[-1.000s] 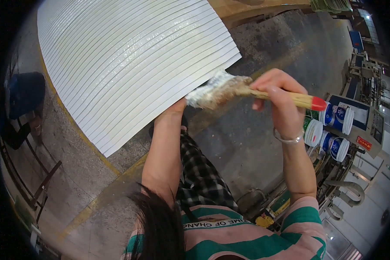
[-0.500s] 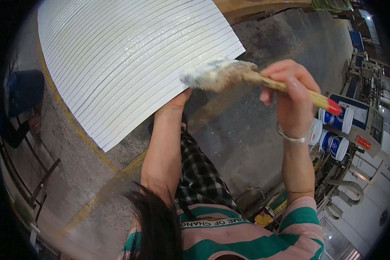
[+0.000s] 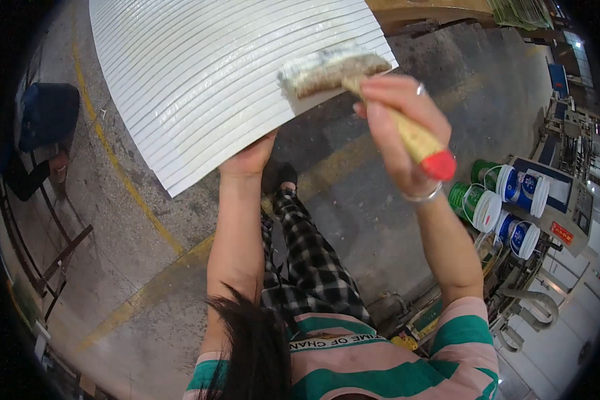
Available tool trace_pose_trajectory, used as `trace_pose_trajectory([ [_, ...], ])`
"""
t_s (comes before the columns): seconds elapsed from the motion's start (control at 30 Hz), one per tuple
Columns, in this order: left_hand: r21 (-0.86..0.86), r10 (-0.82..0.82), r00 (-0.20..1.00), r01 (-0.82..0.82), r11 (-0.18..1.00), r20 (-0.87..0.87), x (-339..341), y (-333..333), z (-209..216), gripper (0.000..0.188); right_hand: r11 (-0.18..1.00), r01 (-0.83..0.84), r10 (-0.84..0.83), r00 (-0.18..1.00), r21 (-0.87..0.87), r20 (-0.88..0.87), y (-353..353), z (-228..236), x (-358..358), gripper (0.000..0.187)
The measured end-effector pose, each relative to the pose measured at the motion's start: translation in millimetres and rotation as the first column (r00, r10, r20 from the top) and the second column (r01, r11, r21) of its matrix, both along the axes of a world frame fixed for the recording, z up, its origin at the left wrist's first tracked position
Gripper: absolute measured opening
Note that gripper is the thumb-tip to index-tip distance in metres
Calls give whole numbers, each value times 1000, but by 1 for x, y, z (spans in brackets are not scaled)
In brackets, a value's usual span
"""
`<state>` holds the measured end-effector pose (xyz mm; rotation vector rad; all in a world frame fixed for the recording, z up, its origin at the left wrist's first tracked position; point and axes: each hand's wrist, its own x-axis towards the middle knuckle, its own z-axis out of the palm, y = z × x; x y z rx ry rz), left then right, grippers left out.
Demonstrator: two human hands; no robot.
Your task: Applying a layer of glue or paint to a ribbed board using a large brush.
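A large white panel of overlapping strips (image 3: pixel 213 80) spreads across the upper left, its surface wet and glossy in places. My left hand (image 3: pixel 250 157) holds it from below at the near edge, with the fingers hidden beneath. In my right hand (image 3: pixel 407 117) is a wide brush (image 3: pixel 337 70), its wooden handle tipped in red. The fingers are closed round the handle. The whitish, wet bristles lie flat across the panel's right near corner.
Blue and green buckets with white lids (image 3: pixel 513 200) stand at the right beside machinery (image 3: pixel 563 133). A brown table edge (image 3: pixel 433 10) is at the top. On the left, a person's hand (image 3: pixel 59 167) shows near a dark blue object (image 3: pixel 49 117). Yellow lines (image 3: pixel 123 173) mark the concrete floor.
My right hand has moved left, and the brush now lies across the panel's right corner, turned more crosswise. The panel and my left hand have shifted slightly; more of the left hand shows.
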<state>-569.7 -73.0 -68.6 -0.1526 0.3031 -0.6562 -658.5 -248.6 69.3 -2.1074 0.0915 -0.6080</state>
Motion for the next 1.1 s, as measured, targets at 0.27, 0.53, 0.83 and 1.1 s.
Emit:
trace_pose_trajectory([
  [0.27,333,-4,998,25,943,-63,2,-16,24,52,987,90,-92,996,135,8,24,24,-61,17],
  [0.53,116,-47,993,35,993,107,5,-10,11,57,964,141,-124,988,223,-88,20,2,-57,13],
  [0.83,182,-43,990,19,983,133,6,-12,15,62,947,174,-151,983,271,-105,9,5,-41,13],
  [1.1,417,-15,1000,9,909,11,-1,-1,32,59,940,187,-187,982,286,-27,24,16,-23,12],
])
